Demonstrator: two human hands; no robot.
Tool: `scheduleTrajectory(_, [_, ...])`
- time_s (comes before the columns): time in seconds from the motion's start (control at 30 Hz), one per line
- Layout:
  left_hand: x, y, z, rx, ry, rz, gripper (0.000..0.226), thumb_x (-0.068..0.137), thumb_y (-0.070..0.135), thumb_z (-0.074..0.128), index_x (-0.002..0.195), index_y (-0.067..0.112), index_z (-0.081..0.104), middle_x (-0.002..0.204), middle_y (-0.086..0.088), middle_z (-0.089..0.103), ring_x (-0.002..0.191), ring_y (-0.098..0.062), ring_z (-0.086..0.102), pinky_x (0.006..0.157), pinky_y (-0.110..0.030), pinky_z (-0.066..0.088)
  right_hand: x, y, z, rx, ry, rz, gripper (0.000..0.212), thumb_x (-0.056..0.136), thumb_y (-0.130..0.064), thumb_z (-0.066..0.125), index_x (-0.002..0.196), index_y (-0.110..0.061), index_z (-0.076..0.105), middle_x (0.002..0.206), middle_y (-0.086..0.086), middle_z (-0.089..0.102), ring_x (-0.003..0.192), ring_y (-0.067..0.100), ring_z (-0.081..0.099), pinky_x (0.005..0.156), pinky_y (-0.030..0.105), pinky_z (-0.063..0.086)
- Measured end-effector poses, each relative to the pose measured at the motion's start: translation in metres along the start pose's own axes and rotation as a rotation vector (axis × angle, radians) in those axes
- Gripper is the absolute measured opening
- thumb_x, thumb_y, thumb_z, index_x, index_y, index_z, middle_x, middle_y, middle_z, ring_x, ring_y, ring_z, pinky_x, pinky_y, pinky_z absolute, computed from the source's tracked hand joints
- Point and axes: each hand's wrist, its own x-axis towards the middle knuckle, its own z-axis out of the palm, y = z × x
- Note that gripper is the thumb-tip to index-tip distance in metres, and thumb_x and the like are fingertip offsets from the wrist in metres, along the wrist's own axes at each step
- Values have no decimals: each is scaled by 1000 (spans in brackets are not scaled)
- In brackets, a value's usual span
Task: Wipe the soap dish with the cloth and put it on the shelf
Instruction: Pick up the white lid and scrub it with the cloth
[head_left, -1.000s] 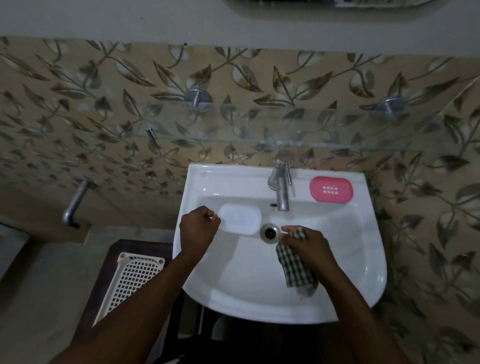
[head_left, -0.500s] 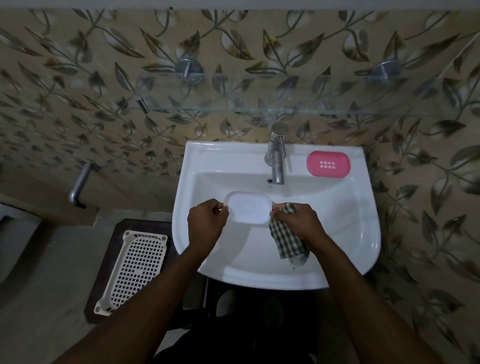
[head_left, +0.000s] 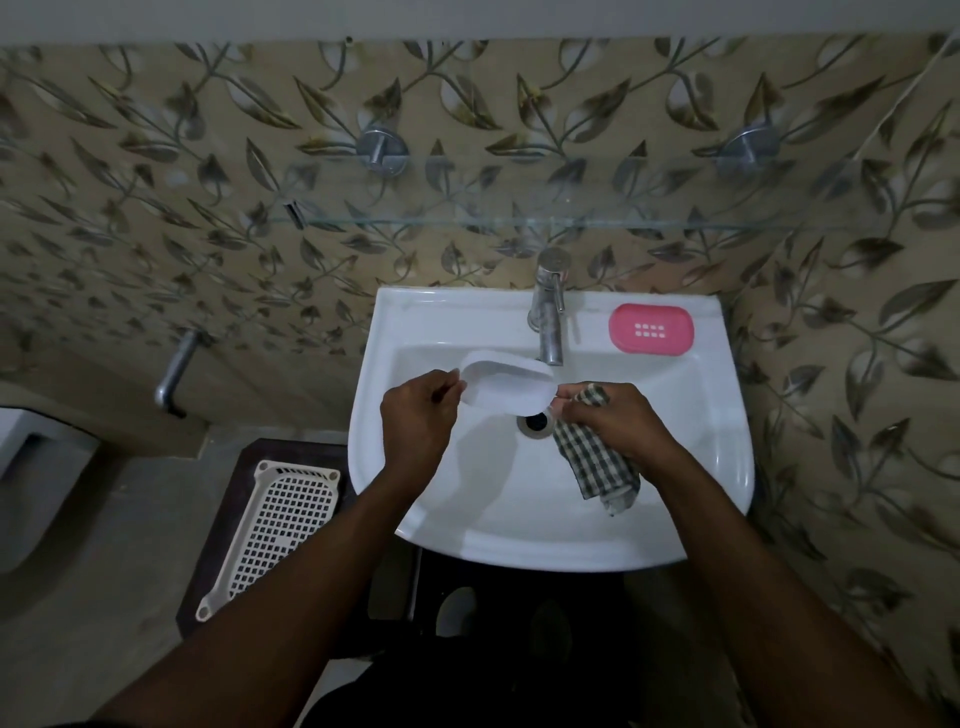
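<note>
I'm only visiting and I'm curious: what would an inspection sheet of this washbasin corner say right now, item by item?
Surface: white sink, with its drain just below the dish.
Job's things: white soap dish held tilted over the basin; checked cloth hanging from the right hand; glass shelf on the wall above the tap.
Clutter: pink slotted tray on the sink's back ledge, right of the tap; white basket on a dark stool left of the sink.
Grippers: left hand grips the dish's left end; right hand holds the cloth, fingertips at the dish's right end.
Cables: nothing clearly seen.
Surroundings: leaf-patterned wall tiles; metal pipe low on the left.
</note>
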Motion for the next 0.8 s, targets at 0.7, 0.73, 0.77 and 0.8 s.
scheduleTrajectory(0.7, [12, 15, -14, -142, 168, 173, 5, 88, 11, 73, 85, 8, 76, 64, 17, 58, 59, 2, 56, 61, -13, 43, 6, -32, 3, 4, 53, -81, 38, 68, -38, 81, 105, -28, 75, 99, -9, 75, 91, 9, 70, 93, 38, 54])
scheduleTrajectory(0.73, [14, 16, -15, -133, 180, 190, 5, 88, 11, 73, 85, 7, 76, 64, 19, 57, 60, 4, 56, 62, -10, 41, 6, -35, 3, 3, 59, -85, 37, 69, -37, 81, 104, -29, 75, 99, -8, 75, 90, 8, 70, 93, 37, 54])
scheduleTrajectory(0.77, [15, 17, -15, -121, 190, 201, 7, 88, 12, 73, 83, 7, 75, 64, 20, 56, 60, 5, 56, 61, -9, 40, 6, -37, 2, 2, 61, -90, 36, 69, -37, 81, 104, -30, 74, 99, -8, 75, 90, 8, 70, 92, 37, 55])
scheduleTrajectory(0.8, [17, 17, -16, -108, 197, 195, 12, 89, 14, 72, 79, 8, 74, 62, 19, 55, 59, 3, 56, 60, -10, 40, 7, -39, 3, 3, 59, -96, 34, 69, -36, 81, 102, -30, 75, 99, -8, 75, 90, 8, 70, 92, 37, 55])
